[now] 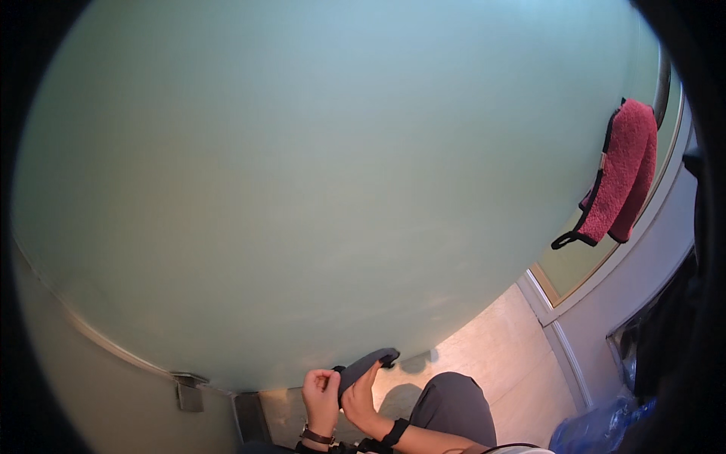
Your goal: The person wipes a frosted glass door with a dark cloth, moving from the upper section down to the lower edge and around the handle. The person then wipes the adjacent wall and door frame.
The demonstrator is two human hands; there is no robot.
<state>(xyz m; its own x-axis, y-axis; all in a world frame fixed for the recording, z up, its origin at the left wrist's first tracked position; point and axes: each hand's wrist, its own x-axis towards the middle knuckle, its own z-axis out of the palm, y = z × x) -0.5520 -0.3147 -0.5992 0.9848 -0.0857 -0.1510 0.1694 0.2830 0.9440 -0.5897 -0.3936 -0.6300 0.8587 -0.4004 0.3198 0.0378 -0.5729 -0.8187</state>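
Note:
A folded dark grey cloth (363, 370) with black edging is held low in front of the frosted glass panel (317, 181). My left hand (321, 394) has its fingertips closed at the cloth's near left end. My right hand (361, 400) grips the cloth from the right side, its fingers extended along it. Part of the cloth is hidden behind the fingers. Both wrists wear dark bands. My bent knee (454, 406) in grey trousers is just right of my right forearm.
A red cloth (621, 170) with black trim hangs over a metal handle (662, 85) at the right. A metal hinge (190, 391) joins glass panels at lower left. Pale floor tiles (510, 352) show below the glass. Clear blue-tinted plastic (595, 428) lies at lower right.

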